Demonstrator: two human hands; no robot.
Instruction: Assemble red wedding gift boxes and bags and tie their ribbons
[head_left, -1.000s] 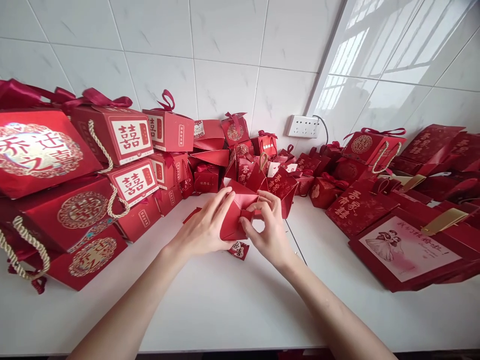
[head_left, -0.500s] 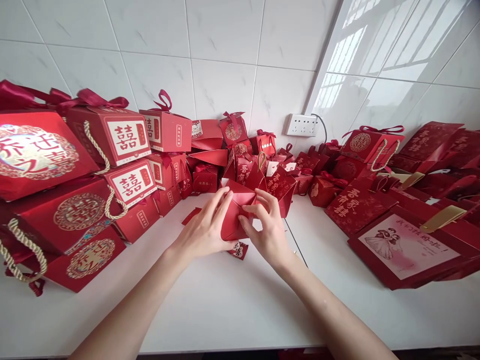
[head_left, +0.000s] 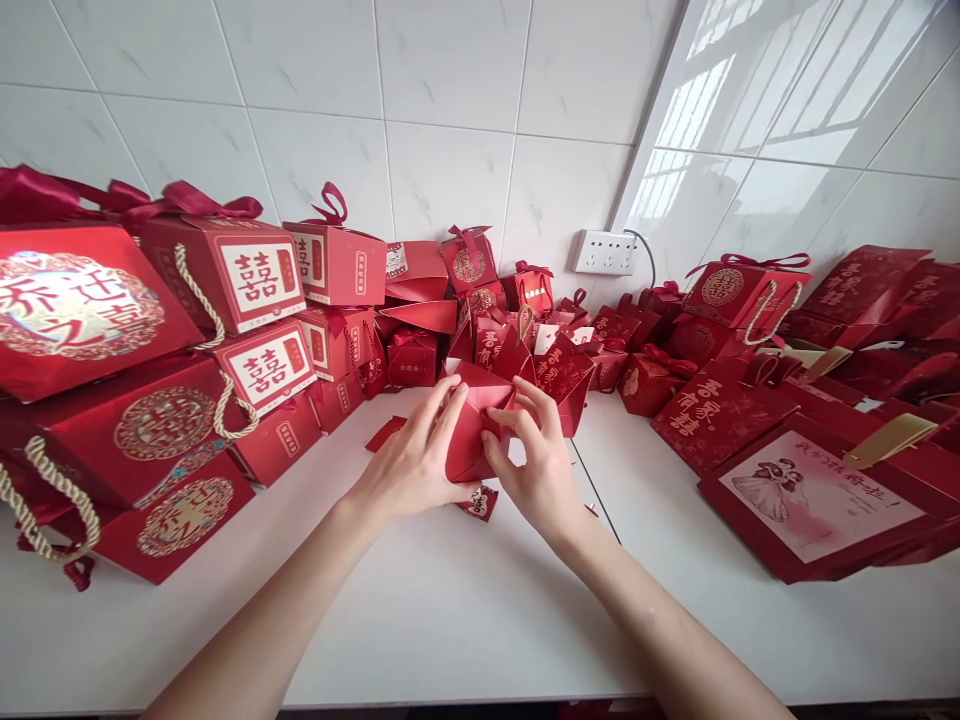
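Note:
Between my two hands is a small red paper gift box [head_left: 469, 428], held slightly above the white tabletop with folded panels turned toward me. My left hand [head_left: 415, 445] grips its left side, fingers along the upper edge and thumb underneath. My right hand [head_left: 536, 455] pinches at the front panels with thumb and index finger, the other fingers bent along the right edge. Below the box lies a small red card [head_left: 480, 502] with white and dark lettering, partly covered by my hands. A flat red piece [head_left: 385, 433] lies just left of the box.
Stacked red gift boxes with rope handles [head_left: 169, 425] line the left side. More red boxes [head_left: 559, 375] stand behind my hands. At right lie red boxes, one with a wedding-couple picture [head_left: 817, 490]. A white power strip [head_left: 604, 252] is by the tiled wall. The white table [head_left: 480, 620] spreads in front.
The whole view has shifted very slightly. Both hands keep nearly the same hold on the box, with only tiny movement of the right fingers.

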